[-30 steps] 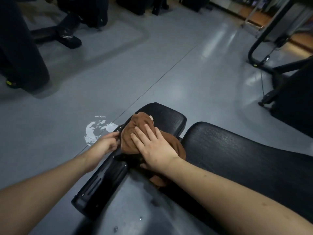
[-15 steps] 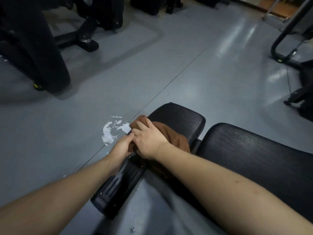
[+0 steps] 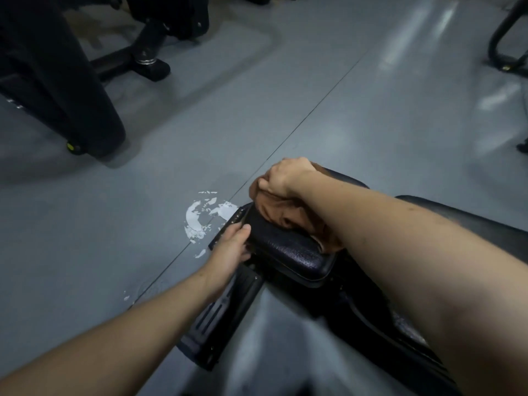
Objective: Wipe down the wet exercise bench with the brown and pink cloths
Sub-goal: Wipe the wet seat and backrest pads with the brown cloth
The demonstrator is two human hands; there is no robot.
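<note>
Underneath the right hand [image 3: 285, 177], a brown cloth [image 3: 288, 218] lies bunched on the small black seat pad [image 3: 297, 252] of the exercise bench, trailing back from the fingers toward the wrist and under the forearm. The right hand's fingers are curled down over the far end of the cloth, gathering a fold of it against the pad's far edge, probably so the fabric stays put under pressure while that end gets rubbed dry. The left hand [image 3: 231, 250] sits at the pad's near-left side, its fingers tucked along the edge where the pad meets the dark metal frame [image 3: 220, 310]; it appears to steady the pad, though whether those fingers wrap round anything cannot be told, since their tips are hidden against the frame. Beyond the right forearm, the larger back pad [image 3: 468, 221] is mostly covered by the arm and cut off at the picture's edge. No pink cloth shows anywhere in view. Wetness on the bench is hard to make out in the dim light. Just past the left fingers, a patch of flaked white paint [image 3: 200, 218] marks the grey floor [image 3: 371, 110], and dark gym machine bases [image 3: 71, 95] stand further off.
</note>
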